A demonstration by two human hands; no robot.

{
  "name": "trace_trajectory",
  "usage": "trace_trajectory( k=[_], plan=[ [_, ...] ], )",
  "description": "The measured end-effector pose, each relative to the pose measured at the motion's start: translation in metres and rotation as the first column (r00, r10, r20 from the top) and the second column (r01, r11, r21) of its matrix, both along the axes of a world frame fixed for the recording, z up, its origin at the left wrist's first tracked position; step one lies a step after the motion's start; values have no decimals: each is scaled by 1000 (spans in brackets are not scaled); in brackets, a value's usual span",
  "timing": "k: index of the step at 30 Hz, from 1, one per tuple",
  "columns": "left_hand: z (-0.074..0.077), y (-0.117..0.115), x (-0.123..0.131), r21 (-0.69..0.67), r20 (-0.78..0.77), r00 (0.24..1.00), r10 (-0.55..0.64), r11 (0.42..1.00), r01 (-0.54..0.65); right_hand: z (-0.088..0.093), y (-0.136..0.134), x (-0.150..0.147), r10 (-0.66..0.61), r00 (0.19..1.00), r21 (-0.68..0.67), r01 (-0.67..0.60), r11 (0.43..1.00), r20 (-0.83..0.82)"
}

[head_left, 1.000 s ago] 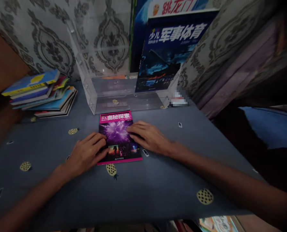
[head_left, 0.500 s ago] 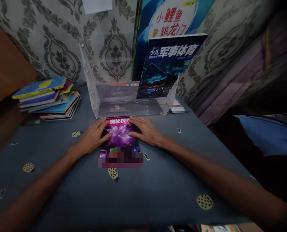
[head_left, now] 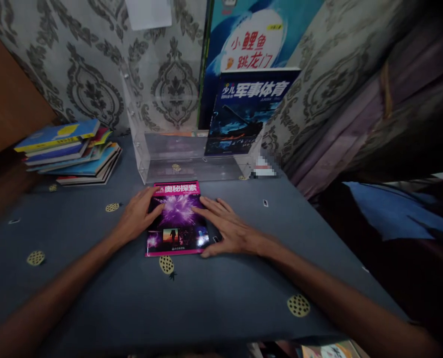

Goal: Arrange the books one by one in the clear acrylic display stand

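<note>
At the left, a stack of children's books (head_left: 68,151) lies on the tabletop (head_left: 113,308), well apart from the person and left untouched; next comes the left hand (head_left: 135,214), its fingers loosely extended at the upper left corner of a pink-bordered encyclopedia volume (head_left: 178,214), thumb over the cover, with no clench showing, though whether any fingertip tucks beneath the edge cannot be told; the volume itself lies flat and face up between the two hands, just in front of a clear acrylic bookstand (head_left: 141,159); placing it flat looks largely done, since it sits evenly and runs roughly toward the stand, while it remains closed, unlifted and outside that stand; on its other side the right hand (head_left: 236,231) spreads its fingers, released rather than grasping, the index fingertip on the cover and the thumb at the lower right corner; farther right, a dark blue military-and-sports volume (head_left: 244,119) leans upright in the stand, in front of a taller teal carp storybook (head_left: 221,30), so those two appear already set up.
</note>
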State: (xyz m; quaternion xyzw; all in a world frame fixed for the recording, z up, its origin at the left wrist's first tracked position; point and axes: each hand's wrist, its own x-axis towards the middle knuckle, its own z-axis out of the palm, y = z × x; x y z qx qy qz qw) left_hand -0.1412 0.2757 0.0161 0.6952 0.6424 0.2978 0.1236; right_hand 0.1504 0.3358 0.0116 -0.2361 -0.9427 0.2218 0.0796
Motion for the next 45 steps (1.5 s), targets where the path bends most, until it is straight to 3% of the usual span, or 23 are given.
trace_trajectory(
  k=[2, 3, 6, 8, 9, 12, 16, 19, 23, 27, 29, 31, 35, 38, 43, 45],
  plan=[
    [3, 2, 0, -12, 290, 957, 15, 1000, -13, 0, 0, 0, 7, 1000, -7, -7, 1000, -12],
    [4, 3, 1, -26, 449, 892, 47, 999, -39, 1, -1, 1, 7, 1000, -7, -7, 1000, -21],
    [9, 3, 12, -172, 804, 544, 241, 969, -176, 1, -3, 2, -1, 998, -4, 1, 1000, -58],
    [14, 1, 26, -335, 866, 318, 385, 920, -203, 2, -4, 3, -1, 996, -2, 1, 1000, -87],
    [18, -1, 33, -405, 862, 245, 444, 894, -194, 2, -4, 3, -1, 995, -2, 1, 1000, -101],
    [32, -6, 54, -511, 831, 133, 540, 836, -201, 3, -4, 7, -20, 989, -13, 18, 1000, -144],
    [50, -7, 68, -433, 890, 67, 451, 881, -189, 5, -1, 12, -73, 949, -65, 56, 996, -305],
    [57, -1, 74, -322, 938, 78, 339, 930, -175, 12, 2, 12, -118, 863, -72, 95, 993, -491],
    [63, 14, 81, -137, 964, 190, 187, 958, -251, 30, 7, 6, -172, 749, -38, 193, 980, -640],
    [64, 27, 82, 106, 884, 462, 69, 933, -344, 41, 10, 0, -200, 667, 37, 324, 945, -718],
    [57, 30, 80, 188, 805, 590, 65, 915, -357, 35, 10, -2, -206, 642, 65, 372, 926, -738],
    [45, 31, 80, 191, 750, 654, 100, 914, -358, 24, 8, -4, -203, 621, 62, 379, 923, -757],
    [23, 30, 78, 92, 755, 626, 196, 913, -396, 3, 2, -4, -184, 641, 47, 326, 944, -745],
    [15, 29, 77, 29, 750, 615, 242, 918, -396, 1, 0, -1, -176, 650, 48, 311, 949, -739],
    [19, 27, 81, -52, 675, 616, 407, 858, -511, 5, -1, 6, -182, 658, 24, 291, 956, -731],
    [24, 26, 83, -53, 653, 632, 418, 857, -512, 5, -2, 7, -186, 653, 11, 286, 958, -734]
  ],
)
